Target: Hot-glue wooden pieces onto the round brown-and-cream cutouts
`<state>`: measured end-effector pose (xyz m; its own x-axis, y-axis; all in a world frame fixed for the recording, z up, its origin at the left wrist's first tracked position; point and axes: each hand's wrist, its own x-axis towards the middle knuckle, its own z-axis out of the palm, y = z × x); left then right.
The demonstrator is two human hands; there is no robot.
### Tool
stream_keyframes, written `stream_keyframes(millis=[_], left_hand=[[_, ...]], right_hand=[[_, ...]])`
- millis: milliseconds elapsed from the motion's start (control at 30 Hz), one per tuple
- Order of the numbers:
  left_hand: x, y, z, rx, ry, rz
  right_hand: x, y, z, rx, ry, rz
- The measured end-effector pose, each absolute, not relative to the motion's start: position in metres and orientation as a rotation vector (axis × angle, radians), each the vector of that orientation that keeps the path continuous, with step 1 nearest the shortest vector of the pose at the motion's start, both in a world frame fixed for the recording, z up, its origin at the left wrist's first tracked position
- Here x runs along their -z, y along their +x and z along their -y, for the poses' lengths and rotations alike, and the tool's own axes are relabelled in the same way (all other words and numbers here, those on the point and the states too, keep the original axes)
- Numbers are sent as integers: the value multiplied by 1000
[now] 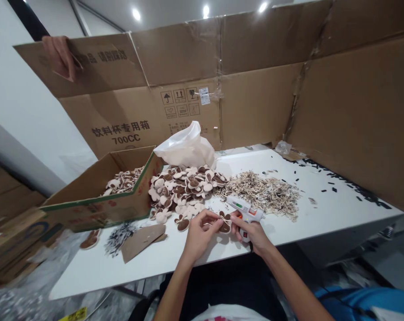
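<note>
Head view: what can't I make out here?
All in the head view:
Part of the glue gun: covered by the right hand.
Part of the brown piece: behind the left hand.
Floor of the open box: behind its near wall and heaped pieces.
Print on the white label: too small.
Other person's dark sleeve: cut off by the top edge.

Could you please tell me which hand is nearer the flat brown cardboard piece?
Left: the left hand is right of the cardboard piece; the right hand is farther right.

Brown eared piece [225, 228] near glue gun [243, 206]
</note>
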<state>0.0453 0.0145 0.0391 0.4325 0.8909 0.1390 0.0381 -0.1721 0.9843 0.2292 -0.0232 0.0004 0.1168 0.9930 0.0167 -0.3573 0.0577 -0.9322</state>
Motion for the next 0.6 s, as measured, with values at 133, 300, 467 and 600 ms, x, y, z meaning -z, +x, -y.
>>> stream_keyframes(millis=[133,300,467,600], left_hand=[[-44,48,-23,-856,1634,-787],[-54,50,-49,-827,1847,-840],[-51,55,-80,-916,2240,-1016],[-38,66,-87,-686,2489,-941]], right_hand=[[2,230,22,-1212,-972,849],[8,230,17,-1116,-1002,695],[14,232,9,-939,-984,427],[16,233,6,-903,-963,362]])
